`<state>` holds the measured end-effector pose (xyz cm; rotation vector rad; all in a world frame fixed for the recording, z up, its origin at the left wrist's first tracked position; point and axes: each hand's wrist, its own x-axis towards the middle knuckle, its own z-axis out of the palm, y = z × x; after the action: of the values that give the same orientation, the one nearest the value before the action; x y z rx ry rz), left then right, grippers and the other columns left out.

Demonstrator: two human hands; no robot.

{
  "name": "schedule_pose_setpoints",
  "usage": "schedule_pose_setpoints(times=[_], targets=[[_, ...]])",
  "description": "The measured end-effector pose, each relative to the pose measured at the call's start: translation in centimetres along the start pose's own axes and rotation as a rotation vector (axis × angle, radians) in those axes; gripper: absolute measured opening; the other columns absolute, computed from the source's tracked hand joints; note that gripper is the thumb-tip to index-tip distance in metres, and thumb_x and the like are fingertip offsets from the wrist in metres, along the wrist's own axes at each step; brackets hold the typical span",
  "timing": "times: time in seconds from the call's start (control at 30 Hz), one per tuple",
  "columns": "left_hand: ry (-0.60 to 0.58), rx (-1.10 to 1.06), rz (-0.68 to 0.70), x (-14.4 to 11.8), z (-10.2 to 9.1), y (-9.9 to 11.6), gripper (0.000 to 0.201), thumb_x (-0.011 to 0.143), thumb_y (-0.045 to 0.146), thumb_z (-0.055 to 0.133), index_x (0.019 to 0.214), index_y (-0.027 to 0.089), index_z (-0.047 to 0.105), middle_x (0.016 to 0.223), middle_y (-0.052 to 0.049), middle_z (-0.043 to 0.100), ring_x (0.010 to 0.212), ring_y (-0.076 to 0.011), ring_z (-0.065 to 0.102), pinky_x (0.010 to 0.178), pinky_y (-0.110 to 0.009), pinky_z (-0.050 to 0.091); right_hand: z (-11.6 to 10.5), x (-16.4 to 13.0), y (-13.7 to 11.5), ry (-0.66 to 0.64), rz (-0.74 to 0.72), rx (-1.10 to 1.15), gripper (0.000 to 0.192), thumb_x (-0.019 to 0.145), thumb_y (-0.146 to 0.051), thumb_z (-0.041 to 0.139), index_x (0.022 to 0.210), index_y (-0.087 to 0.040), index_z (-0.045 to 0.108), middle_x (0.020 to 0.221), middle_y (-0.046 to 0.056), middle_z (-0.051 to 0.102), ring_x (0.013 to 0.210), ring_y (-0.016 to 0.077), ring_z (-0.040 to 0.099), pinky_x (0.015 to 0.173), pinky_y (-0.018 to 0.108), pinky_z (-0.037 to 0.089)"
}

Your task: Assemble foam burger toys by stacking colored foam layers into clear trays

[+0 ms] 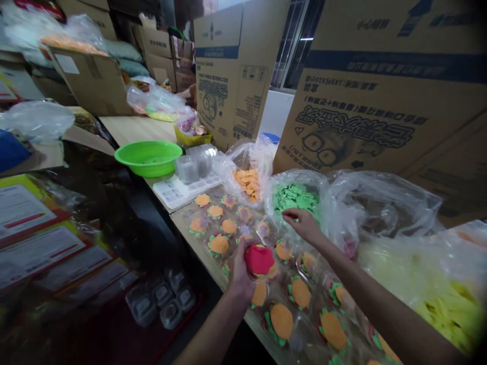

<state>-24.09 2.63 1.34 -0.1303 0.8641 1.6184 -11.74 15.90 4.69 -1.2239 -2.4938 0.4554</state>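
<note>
My left hand (243,271) is closed round the side of a partly stacked mini burger (259,259). A bright red, wavy-edged layer lies on top of it, with yellow and orange showing at its edge. My right hand (302,224) is over the near edge of a clear plastic bag of green leaf-like pieces (296,196), thumb and fingers pinched together. Whether anything is between those fingertips cannot be made out. Under and around both hands, clear moulded plastic trays hold several mini burgers (280,320) with orange tops and green edges.
A bag of orange pieces (247,182) and a bag of yellow pieces (451,314) flank the green one. Further left are a green basin (148,156) and stacked clear containers (190,166). Large cardboard boxes (384,106) stand behind. Small clear boxes (171,312) sit below the table.
</note>
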Motion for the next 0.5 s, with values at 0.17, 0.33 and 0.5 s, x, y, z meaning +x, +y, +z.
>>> schedule_pose_setpoints(times=[0.17, 0.33, 0.5], targets=[[-0.007, 0.048, 0.006, 1.2, -0.8, 0.4, 0.037, 0.063, 0.048, 0.064, 0.078, 0.015, 0.057, 0.069, -0.001, 0.062, 0.06, -0.0151, 0.057, 0.051, -0.025, 0.042, 1.6, 5.2, 7.6, -0.026, 0.207, -0.161, 0.009, 0.063, -0.01, 0.056, 0.055, -0.014, 0.058, 0.062, 0.007, 0.063, 0.065, 0.0192, 0.057, 0.059, 0.025, 0.039], [-0.004, 0.071, -0.044, 1.8, -0.7, 0.9, 0.042, 0.058, 0.051, 0.066, 0.08, 0.017, 0.057, 0.067, 0.001, 0.061, 0.059, -0.0158, 0.058, 0.048, -0.023, 0.04, 3.3, 4.4, 9.1, -0.007, 0.18, -0.164, 0.011, 0.061, -0.009, 0.053, 0.054, -0.016, 0.051, 0.065, 0.006, 0.059, 0.07, 0.0176, 0.054, 0.061, 0.024, 0.034], [0.03, 0.075, -0.062, 2.2, 0.0, 1.0, 0.039, 0.06, 0.05, 0.065, 0.079, 0.018, 0.057, 0.065, 0.002, 0.061, 0.056, -0.0142, 0.057, 0.049, -0.023, 0.039, 1.5, 3.7, 9.6, 0.088, 0.194, -0.017, 0.003, 0.065, -0.019, 0.052, 0.062, -0.018, 0.052, 0.061, 0.002, 0.054, 0.064, 0.0162, 0.05, 0.062, 0.027, 0.036]])
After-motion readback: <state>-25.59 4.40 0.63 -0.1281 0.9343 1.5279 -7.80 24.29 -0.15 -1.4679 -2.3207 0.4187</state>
